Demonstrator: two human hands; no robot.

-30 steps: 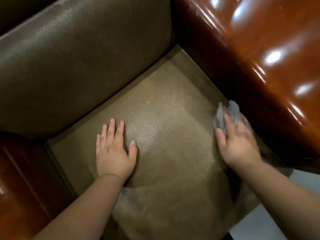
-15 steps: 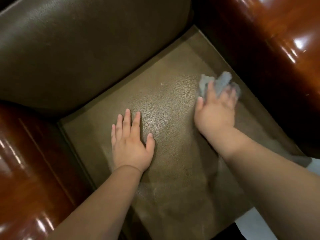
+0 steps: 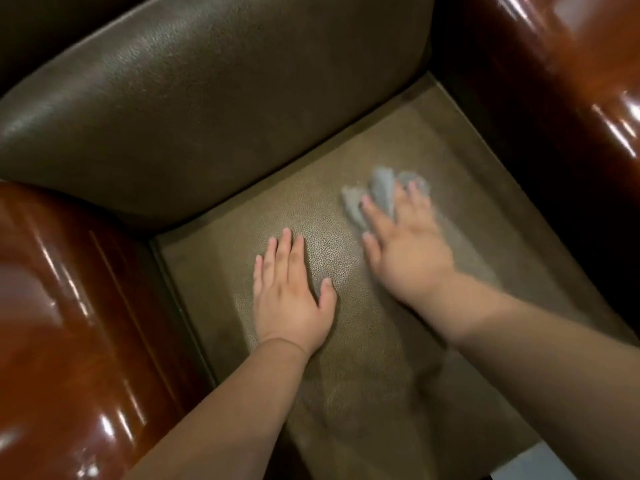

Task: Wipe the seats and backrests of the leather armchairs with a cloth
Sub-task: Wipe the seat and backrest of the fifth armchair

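Crumpled grey cloth (image 3: 379,194) felt soft, light, limp; my right hand (image 3: 405,244) pressed it down, fingers half-curled through its bunched middle. Left hand (image 3: 291,296) lay flat beside, bracing on olive leather seat (image 3: 467,188).

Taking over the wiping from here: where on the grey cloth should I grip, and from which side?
Come from above and the seat's front edge, as the right hand does now. The grey cloth lies bunched on the seat cushion, its raised folds poking out past the fingertips, so gather that crumpled middle under the palm rather than a thin edge. The left hand rests flat alongside, clear of it.
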